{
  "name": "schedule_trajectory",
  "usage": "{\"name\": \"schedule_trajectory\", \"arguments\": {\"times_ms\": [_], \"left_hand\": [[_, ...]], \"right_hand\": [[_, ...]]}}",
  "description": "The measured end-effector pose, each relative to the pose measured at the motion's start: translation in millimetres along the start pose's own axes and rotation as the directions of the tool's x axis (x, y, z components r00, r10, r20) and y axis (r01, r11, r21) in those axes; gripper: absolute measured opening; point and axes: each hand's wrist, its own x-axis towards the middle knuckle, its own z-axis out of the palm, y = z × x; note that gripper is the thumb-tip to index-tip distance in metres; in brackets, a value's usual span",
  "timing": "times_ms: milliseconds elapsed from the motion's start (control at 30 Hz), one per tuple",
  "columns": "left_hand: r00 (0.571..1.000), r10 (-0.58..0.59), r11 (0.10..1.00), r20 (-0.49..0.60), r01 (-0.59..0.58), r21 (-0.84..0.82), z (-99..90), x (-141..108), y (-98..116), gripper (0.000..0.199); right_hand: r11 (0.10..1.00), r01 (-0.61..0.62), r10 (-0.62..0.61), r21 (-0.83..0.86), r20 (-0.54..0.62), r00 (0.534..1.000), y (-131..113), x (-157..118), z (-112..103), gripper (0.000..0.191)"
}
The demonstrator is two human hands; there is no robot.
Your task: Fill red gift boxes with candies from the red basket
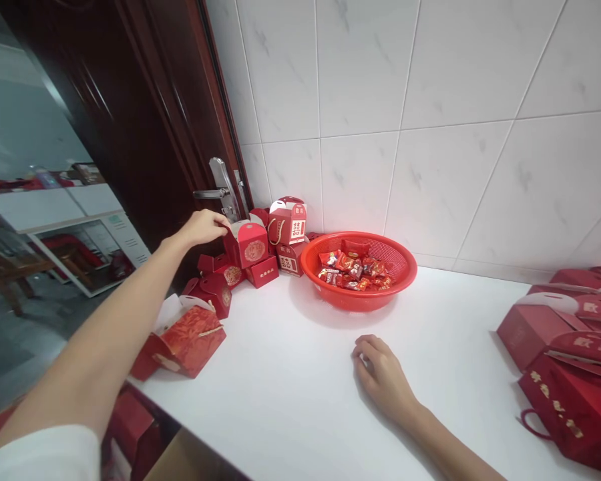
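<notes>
At the back left, my left hand [206,227] reaches out and pinches the upper left edge of a red gift box [251,246] with a gold round pattern. That box sits on top of other red boxes, one of them a low box [262,272] with gold lettering. My right hand [380,374] rests on the white table [285,374] with its fingers loosely curled, and nothing shows in it. Beyond it stands a red plastic basket [355,302] holding several wrapped candies [353,267]. My left fingertips are partly hidden behind the box edge.
More red boxes stand in a stack [291,224] beside the basket. An open patterned box [193,337] lies near the table's left edge. Several boxes [571,401] crowd the right side. A tiled wall [360,180] and a dark door [175,113] bound the table.
</notes>
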Motion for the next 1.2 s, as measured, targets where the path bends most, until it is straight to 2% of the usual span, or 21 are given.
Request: {"name": "schedule_trajectory", "arguments": {"times_ms": [33, 100, 167, 233, 267, 333, 367, 400, 500, 567, 633, 700, 800, 900, 967, 1067, 1133, 1200], "left_hand": [[0.999, 0.042, 0.999, 0.010, -0.042, -0.026, -8.2, -9, 5, 0.031], [0.995, 0.080, 0.991, -0.060, -0.086, -0.104, -24.2, -25, 16, 0.039], [0.985, 0.154, 0.971, -0.079, -0.166, -0.175, -34.9, -40, 31, 0.041], [0.963, 0.268, 0.939, -0.025, -0.267, -0.215, -34.9, -55, 49, 0.040], [0.937, 0.348, 0.915, 0.035, -0.331, -0.229, -29.8, -64, 58, 0.037], [0.833, 0.531, 0.835, 0.155, -0.484, -0.262, -9.5, -83, 78, 0.028], [0.777, 0.605, 0.789, 0.175, -0.553, -0.269, 5.0, -94, 88, 0.023], [0.720, 0.673, 0.734, 0.168, -0.621, -0.275, 21.4, -107, 98, 0.021], [0.525, 0.851, 0.517, 0.023, -0.829, -0.214, 73.6, -144, 125, 0.029], [0.447, 0.892, 0.440, -0.067, -0.893, -0.097, 103.2, -166, 139, 0.031], [0.421, 0.901, 0.418, -0.099, -0.907, -0.053, 123.6, -182, 150, 0.034], [0.430, 0.897, 0.427, -0.101, -0.903, -0.051, 134.2, -192, 159, 0.035], [0.461, 0.885, 0.454, -0.063, -0.886, -0.096, 137.8, -199, 167, 0.033], [0.517, 0.856, 0.501, 0.003, -0.827, -0.257, 136.2, -198, 167, 0.024], [0.584, 0.812, 0.542, 0.024, -0.737, -0.403, 134.7, -197, 164, 0.031], [0.713, 0.700, 0.612, 0.039, -0.571, -0.547, 131.8, -194, 156, 0.037], [0.801, 0.595, 0.682, 0.066, -0.460, -0.569, 129.9, -193, 151, 0.032], [0.857, 0.505, 0.754, 0.105, -0.379, -0.537, 128.6, -193, 145, 0.030]], "right_hand": [[1.000, -0.009, 0.009, 0.015, -0.001, 1.000, -1, 0, -1, 0.019], [0.998, -0.036, 0.036, 0.061, 0.002, 0.999, -3, 2, -3, 0.017], [0.989, -0.081, 0.081, 0.125, 0.003, 0.997, -4, 4, -5, 0.016], [0.970, -0.138, 0.144, 0.202, -0.012, 0.990, -6, 5, -8, 0.018], [0.953, -0.171, 0.182, 0.249, -0.021, 0.983, -6, 6, -10, 0.021], [0.904, -0.233, 0.258, 0.359, -0.022, 0.966, -7, 6, -13, 0.029], [0.870, -0.254, 0.290, 0.423, -0.022, 0.957, -8, 6, -14, 0.033], [0.832, -0.264, 0.317, 0.488, -0.029, 0.948, -8, 6, -16, 0.036], [0.739, -0.224, 0.384, 0.636, -0.123, 0.915, -10, 6, -24, 0.039], [0.724, -0.193, 0.405, 0.663, -0.182, 0.896, -13, 5, -32, 0.040], [0.753, -0.196, 0.399, 0.629, -0.199, 0.895, -17, 3, -41, 0.045], [0.805, -0.233, 0.385, 0.546, -0.180, 0.905, -23, 2, -50, 0.055], [0.861, -0.281, 0.373, 0.424, -0.149, 0.916, -32, 3, -61, 0.068], [0.873, -0.281, 0.359, 0.398, -0.137, 0.923, -36, 4, -64, 0.065], [0.868, -0.254, 0.340, 0.426, -0.138, 0.930, -35, 4, -64, 0.057], [0.837, -0.172, 0.289, 0.519, -0.153, 0.945, -34, 3, -63, 0.044], [0.812, -0.118, 0.251, 0.571, -0.160, 0.955, -34, 2, -61, 0.040], [0.798, -0.089, 0.232, 0.596, -0.167, 0.958, -35, 0, -59, 0.040]]}}
